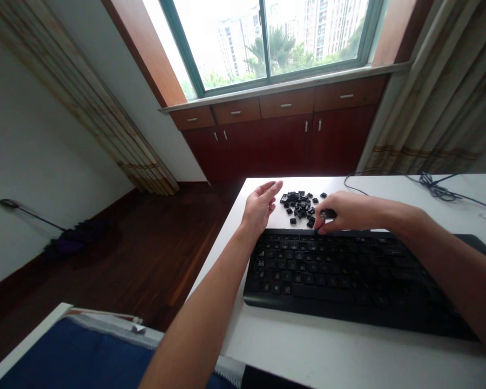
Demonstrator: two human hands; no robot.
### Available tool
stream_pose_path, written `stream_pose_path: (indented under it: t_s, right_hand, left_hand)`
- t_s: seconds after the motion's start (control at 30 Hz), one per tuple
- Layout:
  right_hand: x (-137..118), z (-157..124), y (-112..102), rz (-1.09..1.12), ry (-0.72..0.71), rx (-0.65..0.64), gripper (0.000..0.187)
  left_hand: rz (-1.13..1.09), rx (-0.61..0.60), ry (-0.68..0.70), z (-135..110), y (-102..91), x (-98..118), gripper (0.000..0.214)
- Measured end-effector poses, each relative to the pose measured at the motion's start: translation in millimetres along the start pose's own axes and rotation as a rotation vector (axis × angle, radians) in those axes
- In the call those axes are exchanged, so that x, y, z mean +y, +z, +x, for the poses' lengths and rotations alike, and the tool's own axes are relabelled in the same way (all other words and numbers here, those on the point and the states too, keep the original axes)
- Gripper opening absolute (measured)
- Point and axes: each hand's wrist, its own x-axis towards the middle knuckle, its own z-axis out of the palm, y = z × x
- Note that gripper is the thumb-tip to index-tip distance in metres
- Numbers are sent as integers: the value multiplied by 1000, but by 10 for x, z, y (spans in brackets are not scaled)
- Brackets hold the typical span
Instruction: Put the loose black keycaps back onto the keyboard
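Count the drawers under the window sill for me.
4, in one row below the window sill: leftmost drawer, second drawer, third drawer, rightmost drawer. None seems hidden.

White worktop (348,367) with a tangled black cable (433,186) along its far edge. Past it, dark red wooden cabinet (279,143) with drawers under a green-framed window (267,43), high-rise buildings (332,27) outside, striped curtains (425,97) on both sides. Broom (76,237) with purple head on the dark wood floor (146,254) by the wall; blue zippered fabric (73,356) bottom left.
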Motion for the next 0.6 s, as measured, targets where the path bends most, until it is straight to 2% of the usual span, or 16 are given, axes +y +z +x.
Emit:
stream_pose_path:
  t_s: [0.17,0.33,0.4,0.5,0.6]
  right_hand:
    - [-17,-24,31,-56,-33,40,10]
    - [20,-267,144,-147,-72,189,15]
    - [88,-446,196,-163,-70,279,19]
    - [222,-730,287,-128,-75,408,22]
    - [317,-926,403,-80,-87,484,22]
  left_hand:
    - [130,-23,26,-35,24,-39,51]
    - [323,-92,95,-59,54,-115,51]
    - [485,-164,213,-96,77,-148,45]
    - [801,-346,432,-192,133,-202,29]
    - [1029,-520,566,-301,203,-251,19]
